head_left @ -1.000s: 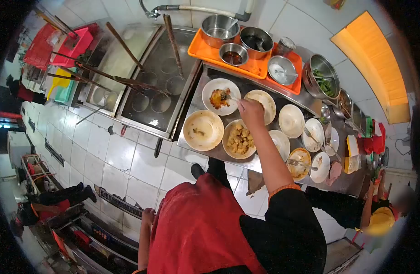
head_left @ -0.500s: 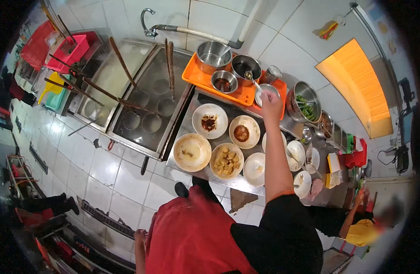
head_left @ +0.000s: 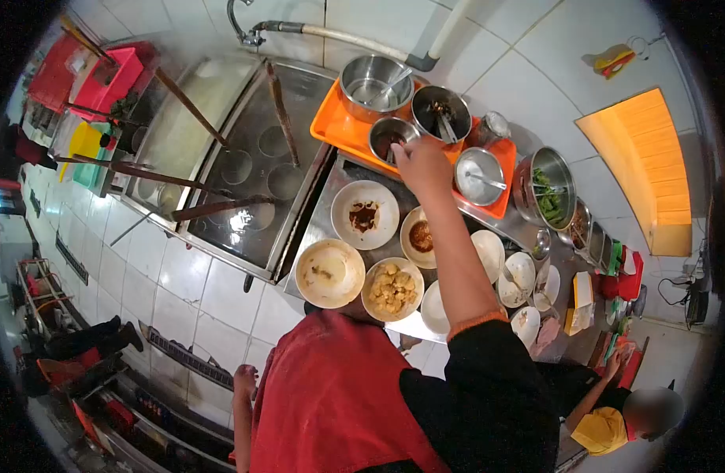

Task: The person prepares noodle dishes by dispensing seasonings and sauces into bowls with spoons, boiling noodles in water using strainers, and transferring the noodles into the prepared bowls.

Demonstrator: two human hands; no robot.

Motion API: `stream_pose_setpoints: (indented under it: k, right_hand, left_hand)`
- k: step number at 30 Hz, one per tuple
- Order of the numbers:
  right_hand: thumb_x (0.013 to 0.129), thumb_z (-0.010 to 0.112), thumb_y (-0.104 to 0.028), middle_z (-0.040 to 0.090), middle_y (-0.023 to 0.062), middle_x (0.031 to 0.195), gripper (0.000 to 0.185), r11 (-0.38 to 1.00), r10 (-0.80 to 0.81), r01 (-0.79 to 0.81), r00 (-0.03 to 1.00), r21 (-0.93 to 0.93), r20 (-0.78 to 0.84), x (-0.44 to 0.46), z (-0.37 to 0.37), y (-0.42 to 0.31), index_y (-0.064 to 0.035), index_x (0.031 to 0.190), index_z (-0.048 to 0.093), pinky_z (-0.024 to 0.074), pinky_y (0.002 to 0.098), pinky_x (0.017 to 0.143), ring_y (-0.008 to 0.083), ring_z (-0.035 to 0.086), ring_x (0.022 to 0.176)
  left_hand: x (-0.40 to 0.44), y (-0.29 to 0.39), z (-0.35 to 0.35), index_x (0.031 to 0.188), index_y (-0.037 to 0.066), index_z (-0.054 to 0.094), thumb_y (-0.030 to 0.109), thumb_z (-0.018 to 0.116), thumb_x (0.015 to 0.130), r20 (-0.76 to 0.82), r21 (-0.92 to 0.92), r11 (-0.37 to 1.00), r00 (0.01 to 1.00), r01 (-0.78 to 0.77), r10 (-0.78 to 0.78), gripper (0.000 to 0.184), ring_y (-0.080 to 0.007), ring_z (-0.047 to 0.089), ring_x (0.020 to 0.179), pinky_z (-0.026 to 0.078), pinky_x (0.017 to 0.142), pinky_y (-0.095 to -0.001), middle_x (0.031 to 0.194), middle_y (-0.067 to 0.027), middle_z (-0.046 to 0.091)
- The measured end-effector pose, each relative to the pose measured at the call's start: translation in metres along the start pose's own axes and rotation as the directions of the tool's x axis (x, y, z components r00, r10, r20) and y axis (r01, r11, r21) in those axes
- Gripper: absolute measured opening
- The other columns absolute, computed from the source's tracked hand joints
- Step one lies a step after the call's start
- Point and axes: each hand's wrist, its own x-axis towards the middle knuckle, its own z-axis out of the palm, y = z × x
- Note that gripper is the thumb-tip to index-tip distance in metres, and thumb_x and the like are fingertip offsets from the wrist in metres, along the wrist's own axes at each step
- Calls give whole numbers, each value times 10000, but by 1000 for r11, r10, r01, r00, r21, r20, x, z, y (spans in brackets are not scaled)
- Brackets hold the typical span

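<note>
My right hand (head_left: 424,167) reaches over the counter, its fingers closed at the small metal bowl (head_left: 393,139) of dark sauce; what they hold is too small to make out. That bowl sits on the orange tray (head_left: 335,126), beside a large pot (head_left: 376,87) and a dark-filled pot (head_left: 441,113) with spoons. Below the hand are a white bowl with dark red sauce (head_left: 365,215), a bowl with reddish paste (head_left: 421,236) and a bowl of yellowish chunks (head_left: 392,289). My left hand (head_left: 245,380) hangs beside the red apron, touching nothing visible, fingers loosely curled.
A steaming cooker (head_left: 252,213) with long wooden handles stands left of the counter. On the right are more white bowls (head_left: 516,280), a metal pot of green vegetables (head_left: 548,189) and a co-worker in a yellow top (head_left: 599,430). Other people are at the far left.
My right hand went from the first sauce bowl to the white-powder bowl, then left to the small sauce bowl. Reddish paste now shows in the second bowl. The view has shifted.
</note>
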Motion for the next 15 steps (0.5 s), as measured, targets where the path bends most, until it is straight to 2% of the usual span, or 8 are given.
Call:
stream_pose_setpoints:
  k: [2, 3, 4, 5, 6, 11, 13, 15]
  right_hand:
    - [843, 597, -383, 667, 187, 924, 379, 996, 75, -73, 996, -44, 49, 9, 8, -2, -16, 892, 678, 506, 469, 757, 371, 642, 877]
    - [834, 605, -405, 673, 187, 938, 400, 987, 136, -128, 987, -92, 84, 15, 14, -7, -21, 910, 684, 512, 466, 775, 365, 646, 894]
    - [824, 619, -406, 671, 202, 972, 412, 989, 122, -108, 983, -103, 139, 20, 12, -6, -22, 956, 687, 511, 456, 821, 365, 647, 926]
    - [813, 624, -374, 670, 202, 970, 388, 990, 106, -90, 982, -105, 155, 26, 18, 1, -13, 941, 687, 512, 459, 814, 363, 647, 920]
    - [808, 620, -350, 673, 195, 963, 353, 993, 81, -63, 980, -99, 182, 28, 16, 3, -25, 926, 694, 512, 457, 813, 364, 646, 918]
    - [790, 614, -297, 687, 159, 901, 259, 991, 23, -5, 990, -132, 136, 26, 5, 16, -63, 855, 705, 517, 459, 782, 348, 655, 879]
    - [804, 600, -268, 686, 150, 846, 218, 995, -83, 77, 992, -70, -100, 23, 7, 23, -76, 828, 699, 520, 463, 742, 332, 662, 835]
    - [813, 589, -251, 681, 147, 824, 202, 980, -164, 146, 976, -133, -141, 25, 11, 32, -76, 823, 691, 519, 462, 724, 331, 660, 815]
  left_hand:
    - [27, -22, -6, 938, 33, 575, 127, 517, 872, 92, -102, 992, 992, -79, 89, 128, -160, 610, 681, 475, 570, -289, 801, -76, 649]
    - [16, -4, -6, 921, 25, 587, 110, 518, 877, 101, 66, 975, 973, -213, 206, 118, -164, 610, 682, 478, 582, -289, 790, -74, 646]
    - [7, 14, 0, 894, 7, 597, 105, 525, 870, 19, -99, 993, 998, -62, 64, 123, -166, 608, 674, 480, 594, -293, 784, -85, 646]
    - [5, 18, -3, 877, -5, 596, 108, 532, 866, 82, 264, 894, 932, -362, 353, 131, -162, 606, 676, 482, 609, -289, 786, -96, 645]
    - [-10, 48, 3, 881, -12, 592, 108, 532, 863, 0, 72, 988, 990, -137, 138, 135, -159, 603, 684, 482, 616, -289, 798, -93, 647]
    - [20, 18, -8, 923, 15, 584, 124, 537, 917, 5, -42, 999, 1000, -11, 11, 118, -152, 603, 706, 498, 640, -286, 796, -65, 633]
    - [14, 15, -11, 939, 31, 578, 126, 535, 925, 26, -103, 994, 998, -46, 49, 105, -137, 581, 681, 473, 591, -269, 804, -55, 628]
    - [10, 9, -17, 927, 40, 575, 115, 551, 923, 91, -243, 970, 996, 14, 9, 79, -128, 571, 668, 459, 574, -260, 786, -50, 616]
